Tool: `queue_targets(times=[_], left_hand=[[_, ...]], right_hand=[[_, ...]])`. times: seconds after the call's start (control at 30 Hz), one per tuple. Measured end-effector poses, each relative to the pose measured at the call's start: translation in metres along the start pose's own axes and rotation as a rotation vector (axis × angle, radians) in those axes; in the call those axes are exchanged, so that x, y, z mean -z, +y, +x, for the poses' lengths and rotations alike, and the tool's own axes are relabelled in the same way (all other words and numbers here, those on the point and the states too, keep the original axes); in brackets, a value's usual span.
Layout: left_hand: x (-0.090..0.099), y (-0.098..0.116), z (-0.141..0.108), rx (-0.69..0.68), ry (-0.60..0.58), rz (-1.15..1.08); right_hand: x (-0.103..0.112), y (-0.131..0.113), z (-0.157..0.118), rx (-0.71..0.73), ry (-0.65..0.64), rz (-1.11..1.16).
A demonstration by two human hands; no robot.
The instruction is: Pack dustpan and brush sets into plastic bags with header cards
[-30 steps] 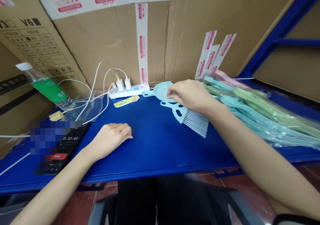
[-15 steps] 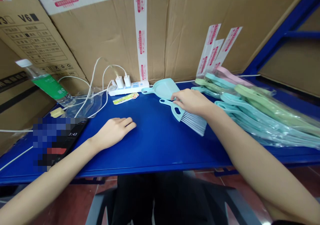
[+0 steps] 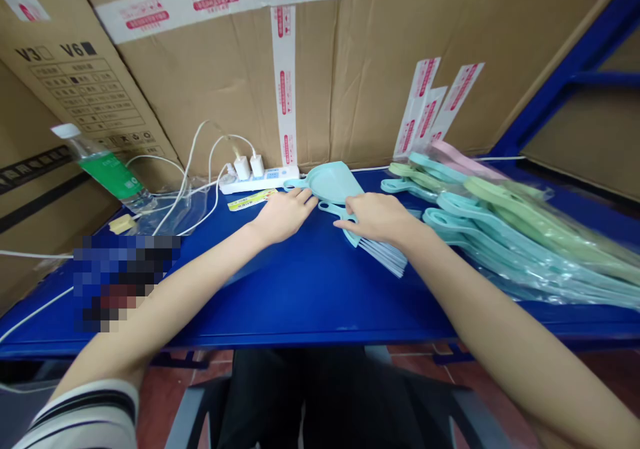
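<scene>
Lying flat at 12 o'clock on the blue table (image 3: 300,302), the pale blue dustpan (image 3: 334,182) had its handle toward 9 o'clock, so the grip end sat on the left hand's (image 3: 287,217) side. Matching brush (image 3: 383,253) lay just nearer the person, handle toward 10, bristles fanned toward 4, likely angled this way to suit two hands coming in from both sides. Pan and brush were kept loose and side by side, probably for easy access to each; bagged pieces (image 3: 525,236) were heaped at 2 o'clock, seemingly so they stayed off the middle. Power strip (image 3: 265,178) ran along the cardboard (image 3: 320,82) at 11, presumably pushed back to spare room; yellow label (image 3: 245,201) sat in front of it. Bottle (image 3: 113,176) leaned at 10, off to the side.

Pose: left hand palm down, fingers slightly bent and close together, tips at the near edge of the dustpan handle; contact or grip, can't tell. Left forearm (image 3: 195,279) slanted up toward 1. The right hand (image 3: 377,216) was over the brush's body, back of hand up, thumb out toward 9, index above it, a modest gap between them with the brush showing through; whether they pinched it, can't tell. Right forearm (image 3: 500,309) came in from 4, wrist fairly straight.
</scene>
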State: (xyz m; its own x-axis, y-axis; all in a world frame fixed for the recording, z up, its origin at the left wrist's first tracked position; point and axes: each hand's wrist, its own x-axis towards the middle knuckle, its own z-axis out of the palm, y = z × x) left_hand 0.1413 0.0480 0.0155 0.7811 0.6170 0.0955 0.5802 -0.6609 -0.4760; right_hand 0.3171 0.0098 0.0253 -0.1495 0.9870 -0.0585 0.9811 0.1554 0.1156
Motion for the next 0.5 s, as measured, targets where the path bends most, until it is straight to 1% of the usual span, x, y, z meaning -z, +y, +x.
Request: queue_targets(times=[0.1, 0.2, 0.33, 0.5], left_hand=[[-0.004, -0.002, 0.023, 0.003, 0.0, -0.02], [-0.008, -0.003, 0.038, -0.018, -0.02, -0.034], [-0.012, -0.004, 0.047, -0.042, -0.047, -0.047], [-0.012, -0.004, 0.049, -0.035, -0.057, -0.059]], right_hand=[[0.0, -0.002, -0.002, -0.02, -0.01, -0.001], [0.002, -0.003, -0.006, -0.039, -0.023, 0.001], [0.005, -0.004, -0.011, -0.041, -0.05, 0.007], [0.008, -0.003, -0.015, 0.011, -0.085, 0.028]])
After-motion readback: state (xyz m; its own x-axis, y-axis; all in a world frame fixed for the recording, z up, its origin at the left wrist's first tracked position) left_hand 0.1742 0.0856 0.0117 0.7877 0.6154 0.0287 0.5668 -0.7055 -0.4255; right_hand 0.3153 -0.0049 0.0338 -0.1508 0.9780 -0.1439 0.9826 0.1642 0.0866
